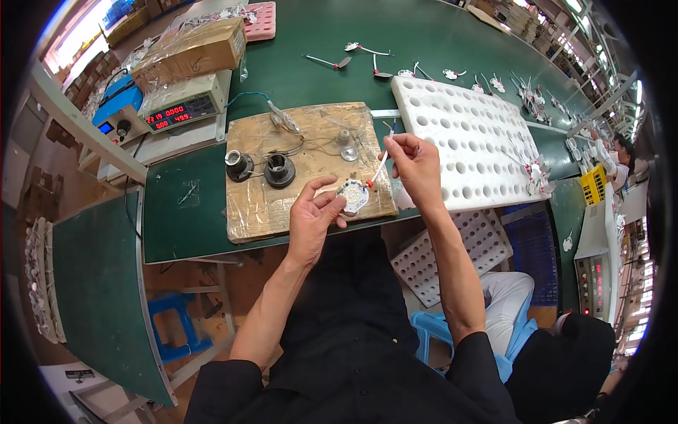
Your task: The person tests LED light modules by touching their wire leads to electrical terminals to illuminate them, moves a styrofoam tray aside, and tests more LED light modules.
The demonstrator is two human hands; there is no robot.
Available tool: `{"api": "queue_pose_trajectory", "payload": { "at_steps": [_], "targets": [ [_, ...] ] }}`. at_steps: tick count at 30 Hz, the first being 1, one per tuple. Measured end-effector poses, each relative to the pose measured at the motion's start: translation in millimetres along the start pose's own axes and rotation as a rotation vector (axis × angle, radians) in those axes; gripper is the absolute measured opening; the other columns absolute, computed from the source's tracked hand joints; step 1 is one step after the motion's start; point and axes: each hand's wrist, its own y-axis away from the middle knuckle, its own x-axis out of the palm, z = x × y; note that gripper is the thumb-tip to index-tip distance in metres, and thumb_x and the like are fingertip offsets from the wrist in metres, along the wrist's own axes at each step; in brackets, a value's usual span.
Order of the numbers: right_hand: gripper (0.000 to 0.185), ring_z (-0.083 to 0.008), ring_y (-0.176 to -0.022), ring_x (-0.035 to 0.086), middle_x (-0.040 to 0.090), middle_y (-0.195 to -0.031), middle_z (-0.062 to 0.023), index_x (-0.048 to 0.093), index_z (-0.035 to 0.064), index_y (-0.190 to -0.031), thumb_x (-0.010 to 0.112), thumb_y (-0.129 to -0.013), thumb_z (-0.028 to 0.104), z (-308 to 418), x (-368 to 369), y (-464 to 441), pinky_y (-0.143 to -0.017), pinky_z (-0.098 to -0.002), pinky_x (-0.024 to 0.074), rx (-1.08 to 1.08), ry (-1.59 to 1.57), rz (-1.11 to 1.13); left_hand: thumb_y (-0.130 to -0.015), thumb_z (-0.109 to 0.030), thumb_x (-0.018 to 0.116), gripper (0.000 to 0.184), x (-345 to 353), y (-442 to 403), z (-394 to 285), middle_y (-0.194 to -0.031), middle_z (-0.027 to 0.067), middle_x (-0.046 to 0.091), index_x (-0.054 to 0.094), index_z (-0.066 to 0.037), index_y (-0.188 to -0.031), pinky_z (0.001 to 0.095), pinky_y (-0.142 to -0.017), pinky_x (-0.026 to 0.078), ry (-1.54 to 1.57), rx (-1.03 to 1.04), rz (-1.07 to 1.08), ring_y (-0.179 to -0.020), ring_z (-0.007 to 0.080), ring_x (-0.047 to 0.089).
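Observation:
My left hand (316, 212) pinches the edge of a small round white LED board (355, 198) above the front of a tape-covered cardboard pad. From a red piece on the board a white wire (381, 169) runs up to my right hand (415, 169), closed on it near its far end. The tip of the wire sticks out above those fingers. Behind my left hand, two black round sockets (279, 170) stand on the cardboard pad (258, 205). Farther back on the pad is a small metal-and-glass-like fitting (347, 145) with wires leading to it.
A white foam tray (487, 166) with rows of holes lies right of the pad. Several wired boards (498, 84) lie along the green bench (311, 78). At the left is a meter (185, 110) with red digits, under a cardboard box (191, 56). A person (558, 353) sits at my right.

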Motion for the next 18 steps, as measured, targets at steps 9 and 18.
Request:
{"api": "queue_pose_trajectory", "payload": {
  "at_steps": [9,18],
  "targets": [
    [0.016,-0.0401,-0.068,0.063,0.065,-0.072,-0.0225,0.073,0.0003,-0.089,0.066,-0.084,0.014,-10.2,15.0,-7.6,-0.063,-0.0449,0.0507,-0.336,0.63,0.009,-0.092,-0.011,0.068,0.017,3.5,6.4,15.1,-0.092,0.0088,0.07,0.067,0.003,-0.101,0.0228,-0.061,0.057,-0.093,0.158,-0.204,-0.073,0.0139,0.068],
    [0.019,-0.0399,-0.062,0.064,0.062,-0.063,-0.0233,0.072,-0.0002,-0.073,0.068,-0.077,0.018,3.2,22.4,-26.8,-0.065,-0.0457,0.0538,-0.184,0.873,0.142,-0.095,-0.008,0.064,0.015,-5.7,-3.8,18.9,-0.091,0.0084,0.068,0.065,0.004,-0.104,0.024,-0.063,0.058,-0.122,0.193,-0.24,-0.076,0.0122,0.067]
  ]
}}
